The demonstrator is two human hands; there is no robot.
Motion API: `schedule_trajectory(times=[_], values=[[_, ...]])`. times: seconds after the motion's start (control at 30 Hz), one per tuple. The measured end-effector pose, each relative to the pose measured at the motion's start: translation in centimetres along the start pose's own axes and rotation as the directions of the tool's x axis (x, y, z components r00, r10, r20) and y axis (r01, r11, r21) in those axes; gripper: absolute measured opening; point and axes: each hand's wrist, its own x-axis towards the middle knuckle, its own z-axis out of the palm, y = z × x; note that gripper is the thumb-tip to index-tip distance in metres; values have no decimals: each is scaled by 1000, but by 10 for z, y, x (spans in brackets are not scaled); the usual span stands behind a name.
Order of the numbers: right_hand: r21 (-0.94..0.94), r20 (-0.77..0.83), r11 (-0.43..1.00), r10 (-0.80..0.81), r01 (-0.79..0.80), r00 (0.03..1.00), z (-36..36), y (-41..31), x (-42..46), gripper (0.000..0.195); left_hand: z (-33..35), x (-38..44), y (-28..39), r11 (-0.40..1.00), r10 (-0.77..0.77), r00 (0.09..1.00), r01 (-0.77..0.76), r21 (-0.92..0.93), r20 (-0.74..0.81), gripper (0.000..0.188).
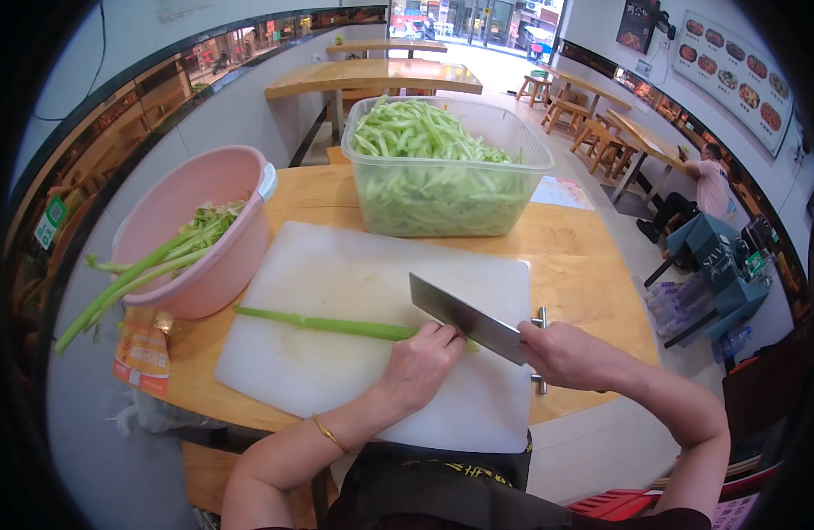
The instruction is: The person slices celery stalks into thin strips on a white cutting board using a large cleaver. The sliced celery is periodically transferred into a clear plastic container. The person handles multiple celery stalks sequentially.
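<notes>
My left hand (pixel 425 363) presses a long green celery stalk (pixel 341 324) down on the white cutting board (pixel 294 265), its curled fingers near the stalk's right end. Gripped in my right hand (pixel 566 354) is a cleaver (pixel 470 317), its broad steel blade tilted close beside my left fingertips. The blade hides part of the stalk's end. Behind the board stands a clear plastic tub (pixel 440 199) heaped with cut celery pieces (pixel 427 132). To the left, a pink plastic basin (pixel 188 165) leans and holds leafy celery stalks (pixel 142 265) that stick out over its rim.
The board lies on a wooden table (pixel 579 265) with metal handles (pixel 541 384) at the board's right edge. An orange printed packet (pixel 142 358) lies at the table's left edge, a paper sheet (pixel 562 192) behind the tub. A seated person (pixel 708 179) is far right.
</notes>
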Motion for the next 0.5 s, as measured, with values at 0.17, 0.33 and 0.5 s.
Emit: schedule_trajectory(times=[0.17,0.33,0.5], values=[[67,-120,997,-36,45,992,22,1,38,18,2,2,1,1000,-6,1000,6,-2,-7,24],[93,-91,996,-7,16,996,6,1,38,20,1,2,-4,1000,15,999,-16,-23,-33,24],[10,58,999,50,-50,997,-17,-15,3,20,3,-2,-5,1000,5,1000,-5,-12,-25,24]])
